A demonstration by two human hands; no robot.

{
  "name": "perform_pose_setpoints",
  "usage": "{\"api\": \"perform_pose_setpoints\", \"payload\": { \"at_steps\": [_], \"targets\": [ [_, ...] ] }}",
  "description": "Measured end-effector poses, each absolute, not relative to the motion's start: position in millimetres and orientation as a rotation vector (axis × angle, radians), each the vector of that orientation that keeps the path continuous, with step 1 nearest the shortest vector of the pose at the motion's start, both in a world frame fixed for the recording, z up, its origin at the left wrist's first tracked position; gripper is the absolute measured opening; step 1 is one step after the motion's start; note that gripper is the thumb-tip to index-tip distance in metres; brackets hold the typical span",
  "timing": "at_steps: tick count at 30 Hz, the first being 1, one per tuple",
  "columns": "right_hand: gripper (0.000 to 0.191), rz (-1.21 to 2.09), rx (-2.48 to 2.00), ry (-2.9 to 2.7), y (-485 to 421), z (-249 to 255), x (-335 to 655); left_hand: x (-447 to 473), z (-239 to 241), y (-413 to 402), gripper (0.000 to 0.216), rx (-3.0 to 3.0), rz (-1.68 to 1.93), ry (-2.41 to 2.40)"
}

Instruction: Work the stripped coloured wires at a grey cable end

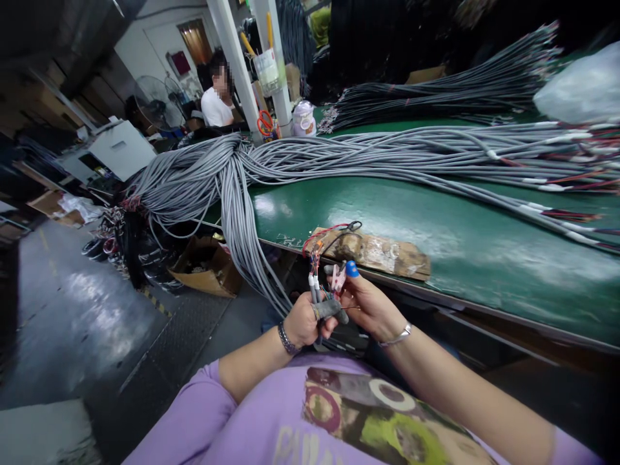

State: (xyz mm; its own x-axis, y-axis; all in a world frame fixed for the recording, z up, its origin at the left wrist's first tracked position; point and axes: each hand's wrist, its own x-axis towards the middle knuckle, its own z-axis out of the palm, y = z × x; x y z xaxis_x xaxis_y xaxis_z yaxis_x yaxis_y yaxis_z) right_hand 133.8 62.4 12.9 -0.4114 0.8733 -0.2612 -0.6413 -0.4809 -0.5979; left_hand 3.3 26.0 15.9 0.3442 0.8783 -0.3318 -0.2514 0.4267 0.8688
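My left hand [304, 321] is closed around the end of a grey cable [317, 294] whose thin coloured wires [316, 261] stick up above my fist. A grey finger cot covers its thumb. My right hand [364, 303] sits right beside it and pinches a small piece among those wires; a blue cot [352, 268] covers one fingertip. Both hands hover just in front of the green table edge [339, 258]. Red and black wires [334, 230] loop up over a taped cardboard pad [382, 253].
A thick bundle of grey cables [339, 155] lies across the green table and drops off its left end to the floor. Darker cable bundles [436, 93] lie behind. A cardboard box [206, 265] sits on the floor. A person in white [216, 103] sits far back.
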Motion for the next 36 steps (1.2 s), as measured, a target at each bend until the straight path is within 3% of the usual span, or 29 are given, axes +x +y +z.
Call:
{"api": "perform_pose_setpoints", "payload": {
  "at_steps": [30, 36],
  "targets": [
    [0.042, 2.038, -0.640, -0.475, 63.6, 4.6, 136.0, -1.6, 16.5, 16.5, 0.052, 1.083, 0.925, 1.020],
    [0.025, 1.988, -0.718, -0.509, 63.2, 6.0, 139.3, -2.5, 21.9, 9.2, 0.049, 0.978, 0.949, 1.025]
  ]
}}
